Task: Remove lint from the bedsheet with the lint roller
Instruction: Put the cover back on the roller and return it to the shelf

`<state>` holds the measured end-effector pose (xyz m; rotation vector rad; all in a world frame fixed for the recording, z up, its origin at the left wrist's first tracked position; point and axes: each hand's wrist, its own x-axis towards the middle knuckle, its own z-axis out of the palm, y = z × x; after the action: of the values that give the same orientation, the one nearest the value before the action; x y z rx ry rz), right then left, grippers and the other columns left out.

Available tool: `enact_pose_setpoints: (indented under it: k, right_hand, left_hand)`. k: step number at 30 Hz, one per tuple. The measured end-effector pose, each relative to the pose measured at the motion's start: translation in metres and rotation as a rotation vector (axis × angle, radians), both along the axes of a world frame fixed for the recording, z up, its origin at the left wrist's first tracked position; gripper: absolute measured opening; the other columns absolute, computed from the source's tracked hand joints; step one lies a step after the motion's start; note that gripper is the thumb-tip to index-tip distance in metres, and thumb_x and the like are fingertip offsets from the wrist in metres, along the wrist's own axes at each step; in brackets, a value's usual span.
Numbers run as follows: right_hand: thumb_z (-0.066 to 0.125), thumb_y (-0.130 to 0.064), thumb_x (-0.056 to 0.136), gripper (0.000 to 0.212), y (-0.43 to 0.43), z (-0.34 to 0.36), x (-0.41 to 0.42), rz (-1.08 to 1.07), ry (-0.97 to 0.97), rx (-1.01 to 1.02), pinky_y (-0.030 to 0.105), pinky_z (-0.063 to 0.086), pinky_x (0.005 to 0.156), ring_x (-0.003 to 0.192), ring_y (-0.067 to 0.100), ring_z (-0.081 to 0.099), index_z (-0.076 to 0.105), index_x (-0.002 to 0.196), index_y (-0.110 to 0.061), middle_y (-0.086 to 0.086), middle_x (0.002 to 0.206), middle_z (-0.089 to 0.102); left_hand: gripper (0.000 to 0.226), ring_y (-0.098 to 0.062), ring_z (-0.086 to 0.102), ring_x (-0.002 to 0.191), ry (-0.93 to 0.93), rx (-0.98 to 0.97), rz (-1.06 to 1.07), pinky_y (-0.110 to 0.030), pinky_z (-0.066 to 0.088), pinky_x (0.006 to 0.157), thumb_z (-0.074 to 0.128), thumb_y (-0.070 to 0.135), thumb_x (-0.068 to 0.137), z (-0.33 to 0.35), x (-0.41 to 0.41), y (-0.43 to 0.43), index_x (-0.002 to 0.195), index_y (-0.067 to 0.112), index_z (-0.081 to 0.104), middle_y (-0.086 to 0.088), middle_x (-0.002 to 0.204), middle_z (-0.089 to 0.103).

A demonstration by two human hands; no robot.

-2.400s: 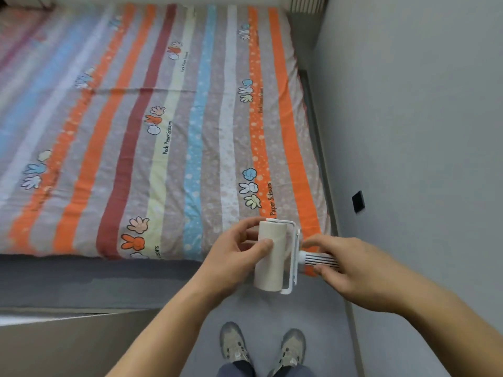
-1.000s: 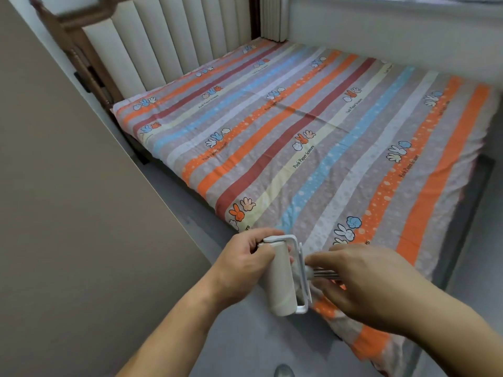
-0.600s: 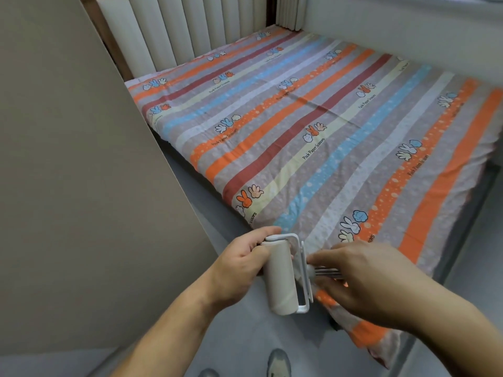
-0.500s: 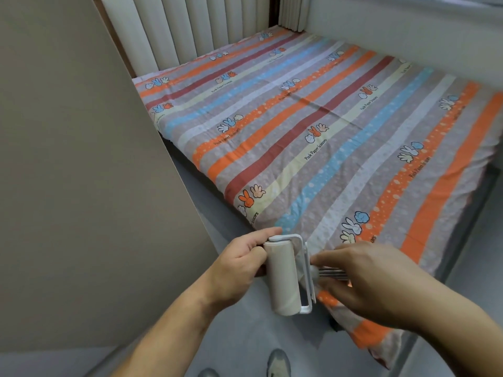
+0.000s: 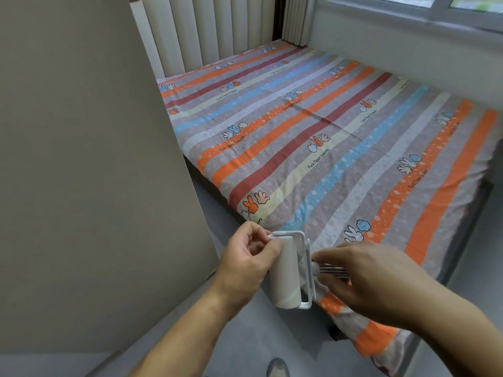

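White plastic lint roller [image 5: 285, 276], one only, held in the air over the floor at the near corner of the bed, roll upright and slightly tilted. Two bare hands on it. Left hand [image 5: 246, 263]: thumb and fingertips pinched at the top end of the paper roll, by the upper arm of the frame; the rest of the hand curls against the roll's left side. Right hand [image 5: 364, 278]: closed round the ribbed handle [image 5: 330, 270], which juts out sideways from the frame to the right; thumb and forefinger tips reach to just beside the frame. Roller not touching the cloth; it hangs before the sheet's hanging edge.

One bedsheet [image 5: 326, 148], spread flat over the mattress, striped lengthwise in orange, dark red, pale yellow, blue, white and grey-brown, with small cartoon hand motifs and repeated printed wording. A faint crease runs across its middle. Lint too small to make out.

One tall beige panel [image 5: 81, 159] stands left of the bed. One padded, ribbed headboard [image 5: 206, 31] at the far end. One window [image 5: 441, 9] upper right, above a white wall. Grey floor [image 5: 258, 338]; one shoe toe [image 5: 277, 368] at the bottom edge.
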<state>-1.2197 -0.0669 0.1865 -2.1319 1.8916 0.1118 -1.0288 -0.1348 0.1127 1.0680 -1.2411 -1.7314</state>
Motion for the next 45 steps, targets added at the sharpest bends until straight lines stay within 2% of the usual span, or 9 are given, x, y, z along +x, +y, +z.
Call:
enact_pose_setpoints:
  k: [3, 6, 25, 30, 32, 34, 37, 40, 45]
  right_hand:
    - [0.042, -0.056, 0.090, 0.035, -0.002, -0.001, 0.005, 0.006, 0.019, -0.004, 0.028, 0.054, 0.074, 0.093, 0.004, 0.062, 0.051, 0.122, -0.047, -0.021, 0.107, 0.065]
    - [0.040, -0.056, 0.090, 0.034, -0.005, -0.003, 0.009, 0.006, 0.040, -0.001, 0.029, 0.055, 0.072, 0.091, 0.005, 0.062, 0.050, 0.121, -0.046, -0.019, 0.105, 0.065]
    - [0.032, -0.051, 0.088, 0.038, -0.006, -0.009, 0.021, 0.038, 0.137, -0.001, 0.035, 0.052, 0.068, 0.087, 0.016, 0.062, 0.050, 0.118, -0.037, -0.009, 0.098, 0.063]
    - [0.035, -0.051, 0.090, 0.032, -0.007, -0.011, 0.016, 0.029, 0.133, 0.011, 0.033, 0.052, 0.068, 0.088, 0.013, 0.061, 0.050, 0.117, -0.040, -0.011, 0.098, 0.062]
    - [0.037, -0.052, 0.091, 0.032, -0.008, -0.010, 0.013, 0.012, 0.123, 0.009, 0.031, 0.054, 0.068, 0.088, 0.010, 0.062, 0.050, 0.119, -0.043, -0.014, 0.101, 0.064]
    - [0.037, -0.053, 0.091, 0.034, -0.008, -0.011, 0.010, 0.000, 0.127, 0.001, 0.031, 0.054, 0.068, 0.089, 0.009, 0.062, 0.050, 0.120, -0.043, -0.015, 0.103, 0.065]
    - [0.036, -0.053, 0.091, 0.034, -0.008, -0.011, 0.009, 0.000, 0.137, -0.008, 0.031, 0.055, 0.066, 0.087, 0.009, 0.062, 0.049, 0.120, -0.042, -0.015, 0.102, 0.065]
    - [0.035, -0.053, 0.092, 0.034, -0.008, -0.009, 0.010, 0.007, 0.143, -0.009, 0.030, 0.054, 0.067, 0.087, 0.010, 0.062, 0.050, 0.120, -0.042, -0.014, 0.103, 0.065]
    - [0.035, -0.052, 0.092, 0.035, -0.008, -0.007, 0.011, 0.005, 0.145, -0.007, 0.030, 0.054, 0.067, 0.086, 0.013, 0.063, 0.051, 0.120, -0.040, -0.011, 0.101, 0.065]
  left_hand:
    - [0.026, -0.025, 0.053, 0.080, -0.044, -0.021, 0.050, -0.055, 0.051, 0.073, 0.077, 0.046, 0.068, 0.001, 0.002, -0.001, 0.070, 0.028, 0.057, -0.011, 0.083, 0.058]
    - [0.025, -0.023, 0.056, 0.078, -0.101, -0.018, 0.086, -0.066, 0.053, 0.080, 0.074, 0.048, 0.064, 0.002, 0.005, -0.003, 0.067, 0.028, 0.059, -0.010, 0.084, 0.063]
    - [0.016, -0.023, 0.054, 0.073, -0.101, 0.061, 0.152, -0.066, 0.053, 0.082, 0.072, 0.036, 0.060, -0.008, 0.010, -0.005, 0.063, 0.021, 0.064, -0.012, 0.077, 0.060]
    - [0.015, -0.022, 0.059, 0.077, -0.061, 0.117, 0.130, -0.062, 0.055, 0.085, 0.074, 0.016, 0.075, -0.010, 0.010, -0.005, 0.063, 0.019, 0.066, -0.014, 0.083, 0.065]
    - [0.017, -0.018, 0.065, 0.078, -0.040, 0.130, 0.113, -0.057, 0.059, 0.085, 0.074, 0.006, 0.087, -0.008, 0.011, -0.006, 0.073, 0.011, 0.067, -0.011, 0.085, 0.071]
    - [0.013, -0.012, 0.069, 0.079, -0.039, 0.134, 0.106, -0.050, 0.062, 0.082, 0.064, 0.001, 0.095, -0.004, 0.011, -0.006, 0.083, 0.003, 0.068, -0.005, 0.086, 0.075]
    - [0.013, -0.010, 0.070, 0.081, -0.056, 0.133, 0.118, -0.048, 0.062, 0.082, 0.059, -0.001, 0.097, -0.001, 0.008, -0.005, 0.088, 0.000, 0.067, -0.002, 0.086, 0.075]
    - [0.008, -0.011, 0.068, 0.076, -0.066, 0.131, 0.123, -0.056, 0.059, 0.086, 0.066, 0.003, 0.094, 0.002, 0.007, -0.003, 0.087, 0.001, 0.066, -0.001, 0.079, 0.073]
    - [0.007, -0.014, 0.070, 0.079, -0.058, 0.134, 0.135, -0.055, 0.060, 0.085, 0.071, 0.004, 0.091, 0.001, 0.007, -0.004, 0.085, 0.003, 0.068, -0.004, 0.085, 0.076]
